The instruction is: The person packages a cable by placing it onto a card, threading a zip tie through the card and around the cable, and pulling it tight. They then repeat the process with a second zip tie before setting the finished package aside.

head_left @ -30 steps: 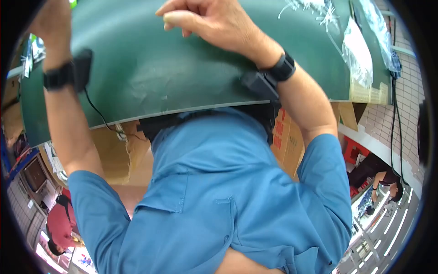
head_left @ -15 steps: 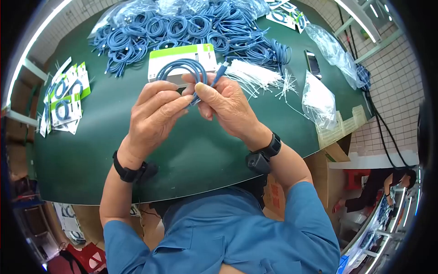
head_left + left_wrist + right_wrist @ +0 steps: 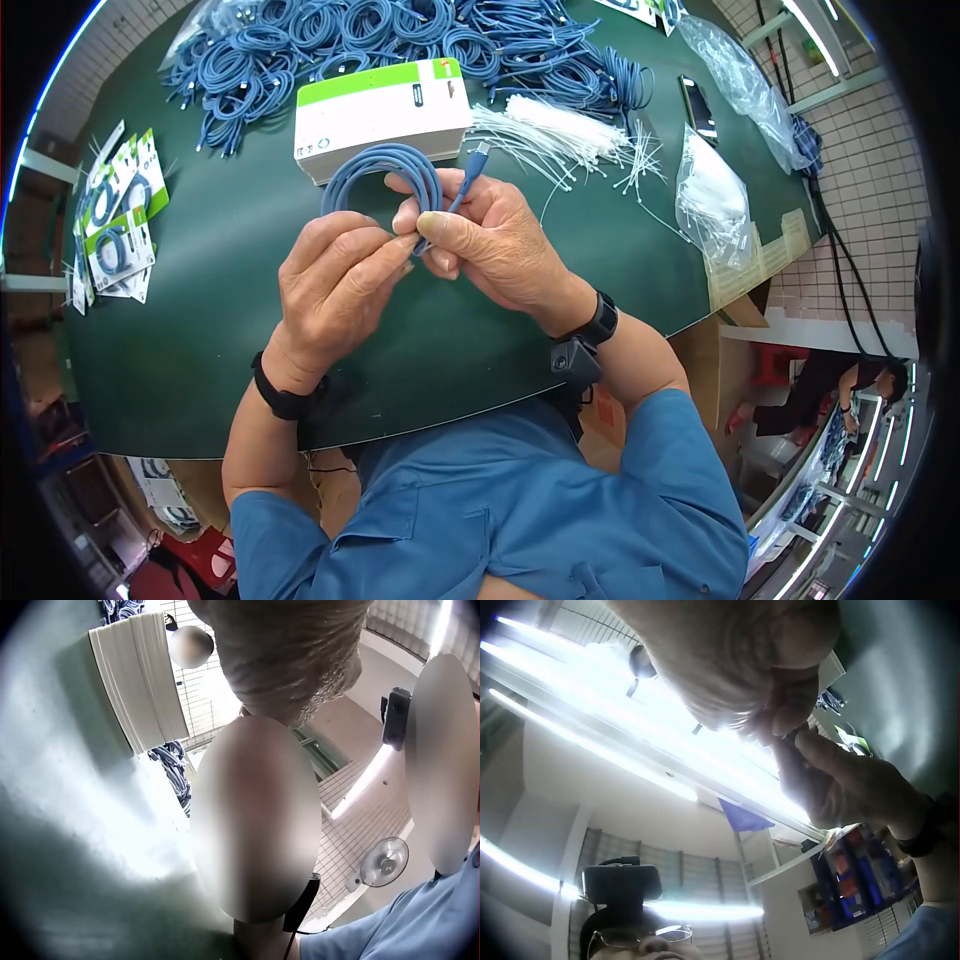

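A coiled blue cable [image 3: 385, 160] is held up between both hands over the green table, in front of a white and green box. The left hand [image 3: 340, 280] pinches the lower part of the coil with thumb and fingers. The right hand [image 3: 495, 240] grips the coil's right side, thumb in front, and the cable's plug [image 3: 478, 160] sticks up above its fingers. Both hands' fingertips meet at the bottom of the coil. In the right wrist view the left hand [image 3: 855, 780] reaches toward the right fingertips; the cable there is mostly hidden.
Behind the hands stands the white and green box [image 3: 385, 110], with many coiled blue cables [image 3: 360, 30] beyond it. White zip ties [image 3: 560, 135], a bag of ties [image 3: 712, 195] and a phone [image 3: 698, 108] lie right. Packaged cards [image 3: 120, 220] lie at the left.
One second ago the hands were apart, with no cable seen in them. Since half a second ago both have kept hold of the coil, while the head view has shifted slightly.
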### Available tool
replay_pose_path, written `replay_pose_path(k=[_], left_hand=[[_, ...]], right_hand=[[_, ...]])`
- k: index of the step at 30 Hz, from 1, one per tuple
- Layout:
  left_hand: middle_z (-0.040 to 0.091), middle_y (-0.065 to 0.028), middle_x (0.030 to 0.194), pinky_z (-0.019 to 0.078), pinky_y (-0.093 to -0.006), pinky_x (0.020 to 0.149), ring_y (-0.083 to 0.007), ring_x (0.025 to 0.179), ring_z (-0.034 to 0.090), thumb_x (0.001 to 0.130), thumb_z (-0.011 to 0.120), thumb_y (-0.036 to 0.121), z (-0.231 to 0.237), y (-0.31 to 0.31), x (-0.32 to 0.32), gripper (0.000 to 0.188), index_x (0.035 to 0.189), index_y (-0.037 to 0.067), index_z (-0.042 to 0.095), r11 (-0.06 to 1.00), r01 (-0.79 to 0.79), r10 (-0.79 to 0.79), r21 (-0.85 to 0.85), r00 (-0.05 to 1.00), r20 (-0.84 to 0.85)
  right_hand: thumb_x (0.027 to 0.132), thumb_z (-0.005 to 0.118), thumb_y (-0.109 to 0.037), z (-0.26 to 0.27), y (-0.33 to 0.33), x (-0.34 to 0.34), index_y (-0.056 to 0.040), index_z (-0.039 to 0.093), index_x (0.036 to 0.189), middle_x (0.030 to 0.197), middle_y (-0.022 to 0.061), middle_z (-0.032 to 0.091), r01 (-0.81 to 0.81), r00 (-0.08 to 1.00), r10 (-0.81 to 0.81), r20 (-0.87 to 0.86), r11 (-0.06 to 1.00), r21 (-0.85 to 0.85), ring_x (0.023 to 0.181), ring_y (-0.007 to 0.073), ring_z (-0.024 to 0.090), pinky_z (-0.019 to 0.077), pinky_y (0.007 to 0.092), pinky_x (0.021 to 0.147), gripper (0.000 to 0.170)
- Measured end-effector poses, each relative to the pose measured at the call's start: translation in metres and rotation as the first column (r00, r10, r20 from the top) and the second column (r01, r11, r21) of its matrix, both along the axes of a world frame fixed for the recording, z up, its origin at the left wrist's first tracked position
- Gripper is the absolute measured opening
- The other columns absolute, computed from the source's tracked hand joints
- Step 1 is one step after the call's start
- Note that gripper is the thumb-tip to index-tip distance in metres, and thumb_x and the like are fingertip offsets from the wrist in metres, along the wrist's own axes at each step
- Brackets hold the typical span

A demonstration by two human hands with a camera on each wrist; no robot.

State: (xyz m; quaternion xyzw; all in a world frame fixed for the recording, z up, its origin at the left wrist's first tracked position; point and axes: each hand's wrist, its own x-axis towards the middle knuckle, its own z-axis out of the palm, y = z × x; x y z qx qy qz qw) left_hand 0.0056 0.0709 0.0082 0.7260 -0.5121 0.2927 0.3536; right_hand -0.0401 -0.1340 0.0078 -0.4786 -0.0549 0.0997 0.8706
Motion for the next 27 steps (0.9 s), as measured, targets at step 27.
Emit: replay_pose_path(k=[27], left_hand=[[0.073,-0.0178,0.108,0.0448,-0.0436,0.113,-0.025,0.106,0.068,0.107,0.06,0.03,0.04,-0.061,-0.036,0.031,0.1,0.001,0.066,0.838,-0.12,-0.465,-0.533,0.356,-0.811]], right_hand=[[0.082,0.08,0.006,0.015,0.015,-0.007,0.0022,0.072,0.115,0.095,0.0144,0.073,0.821,0.23,-0.069,0.971,0.549,-0.156,0.073,0.0242,0.071,0.0566,0.0309,0.062,0.034]])
